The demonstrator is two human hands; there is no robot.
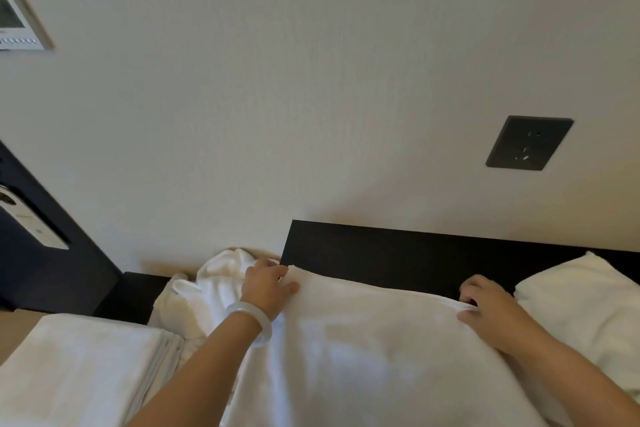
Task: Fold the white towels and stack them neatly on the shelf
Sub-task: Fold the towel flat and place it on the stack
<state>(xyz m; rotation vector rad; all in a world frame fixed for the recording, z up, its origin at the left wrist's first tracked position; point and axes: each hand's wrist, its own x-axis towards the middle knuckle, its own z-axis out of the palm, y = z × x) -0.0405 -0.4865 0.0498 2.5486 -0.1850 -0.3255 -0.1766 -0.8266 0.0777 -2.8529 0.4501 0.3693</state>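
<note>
A white towel (363, 340) lies spread out in front of me, its far edge against a black headboard (398, 253). My left hand (266, 282), with a pale bangle on the wrist, pinches the towel's far left corner. My right hand (485, 305) grips the far right edge, fingers curled over the fabric. A crumpled pile of white towels (207, 291) lies just left of my left hand. A stack of folded white towels (79, 371) sits at the lower left.
A white pillow (581, 302) lies at the right by the headboard. On the cream wall hang a dark socket plate (529, 143) and a control panel (17, 21). A dark door with a handle (31, 222) stands at the left.
</note>
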